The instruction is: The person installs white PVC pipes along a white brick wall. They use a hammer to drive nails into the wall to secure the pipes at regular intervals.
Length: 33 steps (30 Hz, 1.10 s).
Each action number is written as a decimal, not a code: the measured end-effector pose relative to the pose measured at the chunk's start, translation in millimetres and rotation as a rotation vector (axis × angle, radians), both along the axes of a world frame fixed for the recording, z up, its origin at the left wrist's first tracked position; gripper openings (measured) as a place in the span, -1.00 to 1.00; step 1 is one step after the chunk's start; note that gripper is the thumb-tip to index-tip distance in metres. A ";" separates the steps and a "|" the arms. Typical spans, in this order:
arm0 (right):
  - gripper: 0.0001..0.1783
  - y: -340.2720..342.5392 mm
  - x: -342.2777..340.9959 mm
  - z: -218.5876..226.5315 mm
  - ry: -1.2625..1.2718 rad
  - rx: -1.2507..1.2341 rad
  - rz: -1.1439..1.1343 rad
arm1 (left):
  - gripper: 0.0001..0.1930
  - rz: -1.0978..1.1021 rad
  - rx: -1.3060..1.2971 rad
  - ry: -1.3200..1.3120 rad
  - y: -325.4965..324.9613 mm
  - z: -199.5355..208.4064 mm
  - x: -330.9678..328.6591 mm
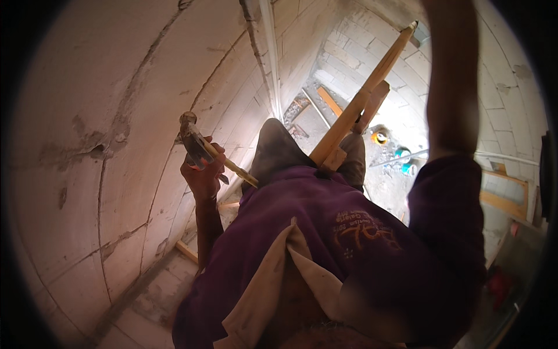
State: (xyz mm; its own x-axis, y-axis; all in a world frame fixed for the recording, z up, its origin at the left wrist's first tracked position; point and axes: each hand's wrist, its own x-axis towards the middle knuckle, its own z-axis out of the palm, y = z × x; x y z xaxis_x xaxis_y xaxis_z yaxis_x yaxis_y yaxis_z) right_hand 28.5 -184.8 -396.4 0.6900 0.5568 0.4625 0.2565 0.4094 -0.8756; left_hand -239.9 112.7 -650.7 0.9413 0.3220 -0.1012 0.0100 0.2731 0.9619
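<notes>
On the left, close to the block wall, my left hand (pixel 201 174) is closed around a hammer (pixel 196 142). Its metal head points up toward the wall and its pale handle slants down to the right, toward my shirt. A small dark piece shows below the fingers, too small to name. My right arm (pixel 453 87) reaches up past the top right edge, so that hand is out of sight. Between the arms, a long wooden beam (pixel 354 110) runs from near my waist to the far wall side, with a shorter wood piece (pixel 373 104) against it.
Pale block walls (pixel 139 116) with dark joints rise at the left and far side. A white pipe (pixel 270 58) runs up the corner. Loose wood (pixel 329 101), an orange round object (pixel 380 137) and teal-and-white round items (pixel 409 168) lie on the floor. At right stands a wooden frame (pixel 503 203).
</notes>
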 end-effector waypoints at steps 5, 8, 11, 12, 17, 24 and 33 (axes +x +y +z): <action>-0.60 -19.9 -107.0 -212.3 0.977 0.177 0.089 | -0.51 0.069 -0.024 0.070 2.5 -4.0 5.1; -0.66 -24.7 -157.1 -255.2 1.312 0.258 0.018 | -0.50 0.045 -0.003 0.089 0.7 -0.1 15.3; -0.68 -31.7 -170.3 -289.1 1.442 0.320 0.014 | -0.52 0.026 0.033 0.125 -1.2 -5.4 24.6; -0.69 -33.2 -170.2 -295.4 1.468 0.307 0.002 | -0.52 0.023 0.046 0.135 -3.3 -5.7 28.2; -0.78 -35.5 -157.3 -313.7 1.521 0.220 0.017 | -0.52 -0.054 0.165 0.160 -15.3 3.4 45.2; -0.83 -34.0 -126.6 -323.1 1.221 -0.050 -0.270 | -0.53 -0.052 0.222 0.186 -21.5 7.7 52.3; -0.62 -23.0 -45.3 -264.0 0.705 -0.377 -0.555 | -0.52 -0.033 0.261 0.029 -5.7 28.7 54.6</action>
